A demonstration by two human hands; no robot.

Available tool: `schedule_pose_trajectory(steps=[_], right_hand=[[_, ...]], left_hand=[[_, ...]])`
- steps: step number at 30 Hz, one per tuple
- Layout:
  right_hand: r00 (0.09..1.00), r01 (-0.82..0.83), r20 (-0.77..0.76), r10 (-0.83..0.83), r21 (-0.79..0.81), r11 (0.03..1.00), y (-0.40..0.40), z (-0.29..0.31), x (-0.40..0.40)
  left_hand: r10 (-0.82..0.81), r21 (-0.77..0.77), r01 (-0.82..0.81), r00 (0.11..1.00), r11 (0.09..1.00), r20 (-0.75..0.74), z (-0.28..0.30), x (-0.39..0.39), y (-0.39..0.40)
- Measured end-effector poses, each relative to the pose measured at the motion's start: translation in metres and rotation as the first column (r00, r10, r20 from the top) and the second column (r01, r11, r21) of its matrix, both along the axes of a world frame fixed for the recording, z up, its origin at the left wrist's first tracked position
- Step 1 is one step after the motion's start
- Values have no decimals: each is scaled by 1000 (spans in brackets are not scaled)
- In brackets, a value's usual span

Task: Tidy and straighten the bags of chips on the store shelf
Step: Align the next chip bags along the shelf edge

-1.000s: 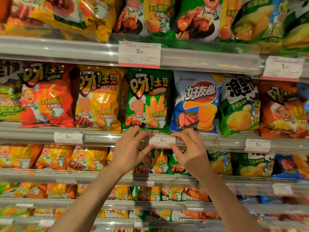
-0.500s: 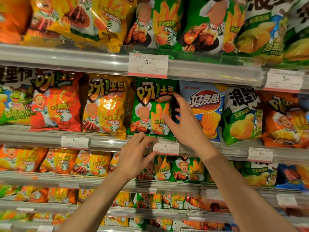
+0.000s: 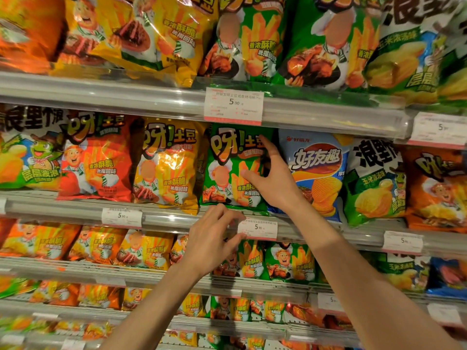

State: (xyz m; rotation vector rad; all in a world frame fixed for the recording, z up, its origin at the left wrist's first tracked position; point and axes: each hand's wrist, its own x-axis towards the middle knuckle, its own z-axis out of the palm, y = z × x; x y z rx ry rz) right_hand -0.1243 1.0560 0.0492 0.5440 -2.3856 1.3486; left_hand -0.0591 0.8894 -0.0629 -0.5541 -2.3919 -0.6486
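Note:
A green chip bag (image 3: pixel 227 170) stands upright in the middle shelf row, between a yellow chip bag (image 3: pixel 166 168) and a blue chip bag (image 3: pixel 321 173). My right hand (image 3: pixel 274 180) grips the green bag's right edge, thumb on its front and fingers reaching behind, between it and the blue bag. Just below, my left hand (image 3: pixel 214 238) pinches the left end of a white price tag (image 3: pixel 261 229) on the shelf rail (image 3: pixel 171 219). The green bag's lower right corner is hidden behind my right hand.
A red chip bag (image 3: pixel 98 160) and a frog-print bag (image 3: pixel 30 157) stand further left; a black-and-green bag (image 3: pixel 374 183) and an orange bag (image 3: pixel 437 190) stand to the right. The upper shelf rail (image 3: pixel 126 97) with its price tag (image 3: pixel 233 106) hangs close above. Lower shelves hold smaller bags.
My right hand left the price tag and rose to the green bag's right edge, closing on it. My left hand stayed at the tag. The camera moved closer and tilted up.

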Motion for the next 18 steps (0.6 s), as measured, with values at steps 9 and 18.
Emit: schedule_pose_trajectory(steps=[9,18], right_hand=[[999,-13,41,10,70,997,-1,1,3],[988,-81,128,87,-52,995,30,0,36]], left_hand=[[11,-1,-11,1000,1000,7,1,0,1],[23,-64,-26,998,998,-52,-3,5,5]])
